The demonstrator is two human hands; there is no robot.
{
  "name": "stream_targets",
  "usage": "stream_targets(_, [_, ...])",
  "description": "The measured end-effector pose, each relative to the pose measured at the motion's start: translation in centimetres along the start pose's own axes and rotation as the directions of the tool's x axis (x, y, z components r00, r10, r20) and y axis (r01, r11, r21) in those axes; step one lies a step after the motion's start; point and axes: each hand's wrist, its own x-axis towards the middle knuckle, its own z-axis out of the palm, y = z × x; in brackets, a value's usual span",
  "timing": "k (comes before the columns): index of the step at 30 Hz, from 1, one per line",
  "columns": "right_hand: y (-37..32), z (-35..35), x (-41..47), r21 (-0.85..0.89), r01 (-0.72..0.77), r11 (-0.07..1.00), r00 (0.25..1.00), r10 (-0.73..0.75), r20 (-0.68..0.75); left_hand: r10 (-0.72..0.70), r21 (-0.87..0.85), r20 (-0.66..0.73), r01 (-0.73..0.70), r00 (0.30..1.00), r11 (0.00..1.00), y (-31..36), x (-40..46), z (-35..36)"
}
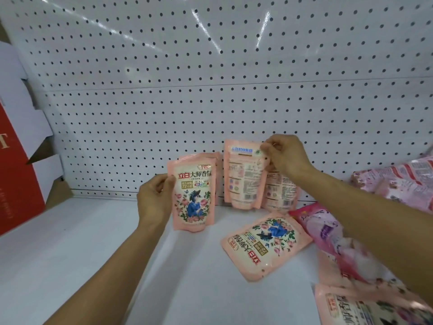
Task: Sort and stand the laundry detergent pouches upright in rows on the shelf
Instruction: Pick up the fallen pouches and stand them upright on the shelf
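Against the pegboard back wall (210,66) of the shelf (82,254), I am partway through standing the pink pouches up in a row. Starting at the left, a red and white carton (16,160) sits at the shelf end, apart from the work. My left hand (153,202) is curled around the left edge of a front-facing pouch (193,195), thumb on its face, holding it upright with another pouch (210,158) just behind it. My right hand (284,156) pinches the top corner of a back-facing pouch (243,177), which looks lifted or barely resting on the shelf; a second back-facing pouch (281,193) stands behind it by the wall. Further right, one pouch (264,245) lies flat, face up, and a loose heap of pouches (351,254) waits under my right forearm. Next, I judge, the pinched pouch needs turning so its front shows, then setting down beside the left one, base flat so it does not topple.
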Motion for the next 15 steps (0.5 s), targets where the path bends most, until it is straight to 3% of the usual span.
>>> stream_targets(5, [1.6,1.2,-0.8,-0.031,-0.066,0.997,0.988,0.069,0.139,-0.024,0.024,0.033,0.024,0.999,0.999,0.3,-0.9,-0.6])
stream_targets(6, [1.3,0.8,-1.0,-0.100,-0.045,0.994,0.988,0.059,0.139,-0.027,0.025,0.049,0.026,0.998,0.999,0.5,-1.1,-0.7])
stream_targets(8, [0.3,-0.4,-2.3,-0.346,0.083,0.934,0.991,-0.042,0.124,-0.028,0.041,0.052,0.026,0.998,0.999,0.8,-1.8,-0.8])
stream_targets(10, [-1.5,-1.9,-5.2,-0.522,0.276,0.807,0.957,-0.181,0.227,0.106,0.157,-0.064,-0.095,0.992,0.983,1.1,-3.0,-1.2])
stream_targets(12, [-2.2,-2.6,-8.9,-0.587,0.474,0.656,0.830,-0.110,0.547,0.353,0.271,-0.098,-0.317,0.930,0.909,2.0,-5.3,-1.3])
stream_targets(13, [-1.9,-2.2,-10.7,-0.606,0.567,0.558,0.734,-0.007,0.679,0.422,0.281,-0.014,-0.402,0.906,0.872,2.4,-6.6,-1.1])
stream_targets(15, [0.0,-0.3,-13.5,-0.572,0.760,0.307,0.586,0.055,0.808,0.406,0.265,0.317,-0.492,0.857,0.830,3.4,-8.5,-0.5])
